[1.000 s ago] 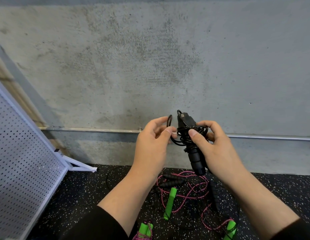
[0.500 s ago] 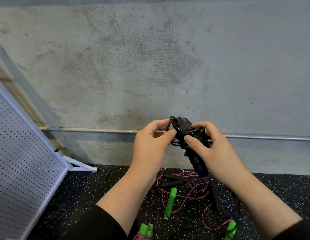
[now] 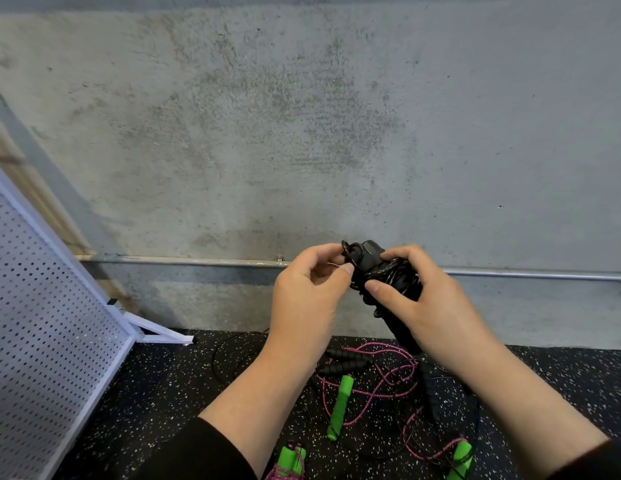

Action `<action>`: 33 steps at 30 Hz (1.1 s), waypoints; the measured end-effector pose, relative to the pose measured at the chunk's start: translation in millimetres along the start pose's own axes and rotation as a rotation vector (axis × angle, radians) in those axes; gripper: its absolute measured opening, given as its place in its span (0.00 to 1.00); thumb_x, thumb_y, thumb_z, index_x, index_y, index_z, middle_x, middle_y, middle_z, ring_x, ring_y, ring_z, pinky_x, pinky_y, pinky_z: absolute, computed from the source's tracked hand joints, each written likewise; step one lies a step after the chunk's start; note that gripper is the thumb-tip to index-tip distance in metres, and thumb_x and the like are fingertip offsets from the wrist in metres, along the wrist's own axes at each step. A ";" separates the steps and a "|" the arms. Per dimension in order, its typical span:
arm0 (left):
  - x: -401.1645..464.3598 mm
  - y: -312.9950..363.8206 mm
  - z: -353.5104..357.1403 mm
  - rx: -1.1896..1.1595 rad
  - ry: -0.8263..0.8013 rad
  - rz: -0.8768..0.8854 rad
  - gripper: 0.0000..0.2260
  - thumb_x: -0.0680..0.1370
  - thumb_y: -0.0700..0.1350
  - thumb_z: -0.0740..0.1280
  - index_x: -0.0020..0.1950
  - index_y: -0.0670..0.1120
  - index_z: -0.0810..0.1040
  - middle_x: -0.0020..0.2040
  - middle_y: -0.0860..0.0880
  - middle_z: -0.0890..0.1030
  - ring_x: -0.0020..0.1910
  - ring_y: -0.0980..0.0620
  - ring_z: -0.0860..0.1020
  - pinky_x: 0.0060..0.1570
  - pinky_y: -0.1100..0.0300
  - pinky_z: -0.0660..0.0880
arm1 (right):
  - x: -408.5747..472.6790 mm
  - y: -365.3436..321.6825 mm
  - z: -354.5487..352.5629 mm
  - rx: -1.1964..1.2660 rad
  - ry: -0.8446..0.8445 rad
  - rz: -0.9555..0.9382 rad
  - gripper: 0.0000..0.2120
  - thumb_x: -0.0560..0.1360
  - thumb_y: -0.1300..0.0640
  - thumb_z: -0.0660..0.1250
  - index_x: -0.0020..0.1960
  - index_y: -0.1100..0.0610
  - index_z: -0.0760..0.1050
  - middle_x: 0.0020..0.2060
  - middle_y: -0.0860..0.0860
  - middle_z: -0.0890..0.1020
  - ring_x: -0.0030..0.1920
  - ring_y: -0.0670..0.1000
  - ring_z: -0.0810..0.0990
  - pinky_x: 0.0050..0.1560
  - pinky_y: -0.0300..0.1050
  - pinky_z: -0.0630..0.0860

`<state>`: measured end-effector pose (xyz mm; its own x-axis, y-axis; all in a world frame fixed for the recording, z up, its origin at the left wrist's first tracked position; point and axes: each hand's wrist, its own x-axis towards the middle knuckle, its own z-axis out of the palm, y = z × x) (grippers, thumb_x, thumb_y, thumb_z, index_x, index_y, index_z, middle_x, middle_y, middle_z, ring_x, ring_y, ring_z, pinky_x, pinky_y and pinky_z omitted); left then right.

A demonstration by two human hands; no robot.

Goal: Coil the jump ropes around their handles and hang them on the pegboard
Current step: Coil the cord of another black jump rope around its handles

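A black jump rope (image 3: 388,278) is held up in front of the concrete wall, its cord wound around the paired black handles. My right hand (image 3: 427,303) grips the handles, thumb pressed over the coils. My left hand (image 3: 309,296) pinches the loose loop of black cord at the top of the handles. The white pegboard (image 3: 42,323) leans at the far left, no hooks or ropes visible on it. On the floor below lie a pink rope (image 3: 382,382) with green handles (image 3: 340,407) and a pair of black foam handles (image 3: 343,362).
A coiled pink rope with green handles (image 3: 291,460) lies at the bottom edge, another green handle (image 3: 461,459) to its right. A thin black cord (image 3: 229,355) loops on the speckled black floor. A metal pipe (image 3: 184,260) runs along the wall. The pegboard's white foot (image 3: 160,332) juts out.
Both hands dropped slightly and drew closer. My left hand brought the end loop of cord in against the top of the handles, and the coils look tighter.
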<state>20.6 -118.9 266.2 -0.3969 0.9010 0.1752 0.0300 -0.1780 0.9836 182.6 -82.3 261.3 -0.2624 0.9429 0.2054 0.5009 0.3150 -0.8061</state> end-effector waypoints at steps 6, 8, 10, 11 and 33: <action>8.4 1.7 -10.0 0.402 -0.108 0.096 0.11 0.79 0.44 0.71 0.57 0.59 0.83 0.44 0.54 0.83 0.45 0.53 0.82 0.52 0.54 0.79 | 0.0 0.9 -2.2 -0.197 -0.059 -0.028 0.20 0.70 0.33 0.68 0.59 0.34 0.69 0.51 0.41 0.80 0.44 0.42 0.83 0.51 0.53 0.80; 11.2 1.0 -11.6 0.493 -0.126 0.122 0.07 0.78 0.42 0.71 0.51 0.54 0.86 0.41 0.54 0.83 0.42 0.54 0.82 0.50 0.52 0.78 | -1.3 1.1 -2.1 -0.233 -0.070 -0.030 0.19 0.70 0.34 0.69 0.58 0.34 0.69 0.51 0.40 0.80 0.41 0.38 0.82 0.51 0.52 0.79; 11.5 1.3 -13.6 0.539 -0.129 0.153 0.05 0.77 0.42 0.73 0.48 0.51 0.87 0.41 0.53 0.83 0.42 0.54 0.81 0.50 0.53 0.78 | -1.8 -0.1 -2.9 -0.252 -0.071 -0.025 0.18 0.71 0.36 0.71 0.58 0.34 0.70 0.51 0.39 0.79 0.42 0.36 0.81 0.52 0.50 0.79; 12.3 1.2 -15.2 0.588 -0.124 0.205 0.04 0.76 0.42 0.74 0.48 0.51 0.87 0.42 0.54 0.81 0.43 0.54 0.80 0.49 0.54 0.77 | -1.6 -0.4 -3.5 -0.271 -0.074 -0.021 0.18 0.71 0.37 0.71 0.58 0.34 0.70 0.51 0.39 0.79 0.44 0.37 0.80 0.52 0.50 0.79; 15.9 2.2 -21.0 0.639 -0.050 0.315 0.05 0.75 0.39 0.73 0.43 0.48 0.84 0.38 0.57 0.79 0.42 0.58 0.76 0.43 0.67 0.70 | -4.7 -3.8 1.8 0.186 -0.069 0.118 0.37 0.74 0.50 0.75 0.78 0.41 0.62 0.59 0.35 0.78 0.46 0.45 0.82 0.46 0.30 0.76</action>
<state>-4.9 -113.3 270.2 -0.2388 0.8648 0.4418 0.6740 -0.1799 0.7165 180.5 -88.2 262.5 -0.2698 0.9604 0.0699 0.3728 0.1711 -0.9120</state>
